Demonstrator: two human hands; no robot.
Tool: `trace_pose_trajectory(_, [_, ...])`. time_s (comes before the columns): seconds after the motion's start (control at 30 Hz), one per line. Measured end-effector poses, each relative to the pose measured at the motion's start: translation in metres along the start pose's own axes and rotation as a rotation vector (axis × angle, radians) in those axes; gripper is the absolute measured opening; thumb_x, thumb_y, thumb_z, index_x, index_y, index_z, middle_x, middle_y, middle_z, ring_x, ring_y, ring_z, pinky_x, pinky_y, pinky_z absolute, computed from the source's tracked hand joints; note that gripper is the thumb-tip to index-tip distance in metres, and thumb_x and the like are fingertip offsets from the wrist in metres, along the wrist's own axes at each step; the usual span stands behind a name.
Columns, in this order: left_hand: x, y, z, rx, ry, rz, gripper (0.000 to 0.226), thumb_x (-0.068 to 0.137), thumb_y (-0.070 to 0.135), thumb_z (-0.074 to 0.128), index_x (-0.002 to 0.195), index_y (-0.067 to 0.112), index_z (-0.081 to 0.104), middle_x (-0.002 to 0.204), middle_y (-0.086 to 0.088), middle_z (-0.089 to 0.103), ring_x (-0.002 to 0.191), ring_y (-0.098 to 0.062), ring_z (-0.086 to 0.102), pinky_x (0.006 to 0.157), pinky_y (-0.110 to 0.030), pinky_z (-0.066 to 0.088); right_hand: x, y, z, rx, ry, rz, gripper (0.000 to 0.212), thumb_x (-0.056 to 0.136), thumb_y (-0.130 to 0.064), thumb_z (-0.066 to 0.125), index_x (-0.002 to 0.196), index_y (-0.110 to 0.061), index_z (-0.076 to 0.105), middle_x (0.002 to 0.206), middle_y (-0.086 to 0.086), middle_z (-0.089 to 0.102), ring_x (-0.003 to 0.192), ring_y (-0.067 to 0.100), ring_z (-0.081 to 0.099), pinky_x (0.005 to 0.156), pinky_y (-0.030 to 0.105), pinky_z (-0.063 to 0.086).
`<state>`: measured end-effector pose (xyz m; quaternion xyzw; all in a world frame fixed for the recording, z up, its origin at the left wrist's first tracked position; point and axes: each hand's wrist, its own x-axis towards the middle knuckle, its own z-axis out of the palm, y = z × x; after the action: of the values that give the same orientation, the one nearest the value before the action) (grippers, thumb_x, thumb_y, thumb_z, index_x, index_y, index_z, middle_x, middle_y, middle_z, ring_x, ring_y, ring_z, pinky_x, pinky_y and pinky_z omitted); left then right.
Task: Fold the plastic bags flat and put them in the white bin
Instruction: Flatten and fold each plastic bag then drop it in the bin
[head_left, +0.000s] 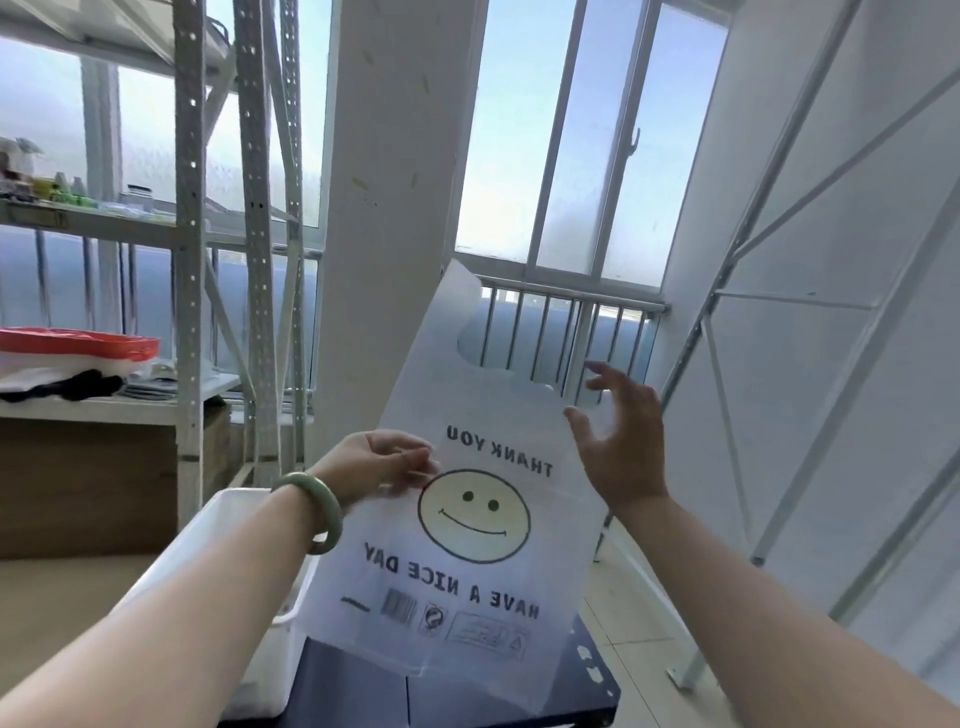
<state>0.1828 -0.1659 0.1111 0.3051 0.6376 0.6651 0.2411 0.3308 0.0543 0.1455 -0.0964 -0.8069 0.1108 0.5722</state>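
A translucent white plastic bag (470, 587) with a yellow smiley face and mirrored black lettering hangs upright in the air in front of me. My left hand (379, 465), with a green bangle on the wrist, pinches the bag's left edge beside the smiley. My right hand (621, 441) is at the bag's upper right edge, fingers spread apart, holding nothing. The white bin (228, 525) stands below my left forearm, partly hidden by the arm and the bag.
The bin rests on a brown table (47, 597) next to a dark blue surface (353, 686). White metal shelving (189, 234) at the left holds a red-topped stack (78, 345) and small items. A white pillar, windows and a slanted rack frame (779, 364) stand ahead and right.
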Motion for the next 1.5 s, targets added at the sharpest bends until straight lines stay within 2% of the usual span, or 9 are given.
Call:
trace_pose_trajectory(0.13, [0.010,-0.007,-0.002,-0.083,0.088,0.009,0.014,0.085,0.009,0.063,0.097,0.005,0.066,0.085,-0.009,0.074,0.074,-0.016,0.069,0.077,-0.029,0.056,-0.021,0.030,0.010,0.494,-0.218,0.779,0.088,0.076,-0.037,0.075,0.146,-0.017,0.025,0.125,0.002,0.052,0.117,0.024,0.050,0.098,0.040,0.042])
trace_pose_trajectory(0.23, [0.019,-0.022,0.000,-0.091,0.121,-0.037,0.010,0.085,0.009,0.062,0.095,0.007,0.067,0.083,-0.008,0.074,0.074,-0.017,0.069,0.079,-0.031,0.055,-0.044,0.055,0.022,0.986,-0.568,1.111,0.051,0.076,-0.034,0.069,0.119,-0.009,0.060,0.112,0.009,0.069,0.102,0.027,0.063,0.094,0.045,0.048])
trace_pose_trajectory(0.37, [0.041,-0.049,0.002,-0.056,0.198,-0.077,0.014,0.087,0.016,0.062,0.100,0.011,0.065,0.079,-0.006,0.074,0.069,-0.016,0.068,0.079,-0.033,0.054,-0.063,0.088,0.047,0.864,-0.552,1.112,0.010,0.081,-0.007,0.069,0.091,-0.007,0.070,0.076,0.005,0.071,0.075,0.020,0.056,0.073,0.028,0.049])
trace_pose_trajectory(0.57, [0.079,-0.081,-0.007,0.174,0.373,-0.083,0.011,0.088,0.024,0.064,0.087,0.014,0.069,0.069,0.000,0.069,0.061,-0.012,0.061,0.057,-0.020,0.049,-0.058,0.119,0.073,0.476,-0.624,1.023,0.004,0.085,-0.008,0.069,0.089,-0.009,0.070,0.068,-0.001,0.070,0.045,0.007,0.039,0.041,0.015,0.034])
trace_pose_trajectory(0.7, [0.097,-0.088,-0.012,0.344,0.484,-0.034,0.007,0.083,0.029,0.070,0.077,0.025,0.070,0.074,0.004,0.067,0.068,-0.015,0.056,0.071,-0.030,0.047,-0.048,0.127,0.091,0.387,-0.599,0.925,0.006,0.089,-0.008,0.062,0.091,-0.009,0.068,0.079,0.002,0.071,0.040,0.010,0.047,0.040,0.016,0.036])
trace_pose_trajectory(0.9, [0.108,-0.088,0.001,0.241,0.608,0.122,0.009,0.092,0.016,0.059,0.085,0.018,0.064,0.080,0.000,0.068,0.061,-0.008,0.066,0.052,-0.018,0.052,-0.046,0.126,0.109,0.577,-0.406,0.869,0.011,0.092,-0.007,0.058,0.087,-0.011,0.067,0.083,0.009,0.068,0.064,0.016,0.063,0.060,0.021,0.052])
trace_pose_trajectory(1.07, [0.102,-0.111,0.006,0.149,0.677,0.188,0.010,0.089,0.011,0.060,0.088,0.017,0.068,0.086,-0.003,0.071,0.084,-0.016,0.067,0.079,-0.027,0.053,-0.060,0.129,0.112,0.578,-0.312,0.773,0.006,0.085,-0.008,0.066,0.087,-0.011,0.071,0.086,0.001,0.070,0.081,0.014,0.064,0.073,0.025,0.049])
trace_pose_trajectory(1.3, [0.073,-0.186,0.008,-0.080,0.656,-0.006,0.019,0.088,0.006,0.049,0.083,0.009,0.067,0.086,-0.013,0.069,0.094,-0.034,0.063,0.087,-0.042,0.050,-0.111,0.151,0.104,0.844,-0.359,1.053,0.042,0.083,0.009,0.031,0.080,-0.003,0.071,0.079,0.006,0.073,0.079,0.020,0.065,0.065,0.018,0.053])
trace_pose_trajectory(1.5, [0.046,-0.231,0.011,0.256,0.526,-0.280,0.019,0.091,0.009,0.052,0.086,0.020,0.066,0.081,0.004,0.072,0.083,-0.016,0.064,0.067,-0.023,0.045,-0.170,0.164,0.112,0.527,-0.586,1.094,0.012,0.088,-0.007,0.064,0.096,-0.011,0.071,0.090,0.000,0.071,0.084,0.012,0.064,0.067,0.017,0.046])
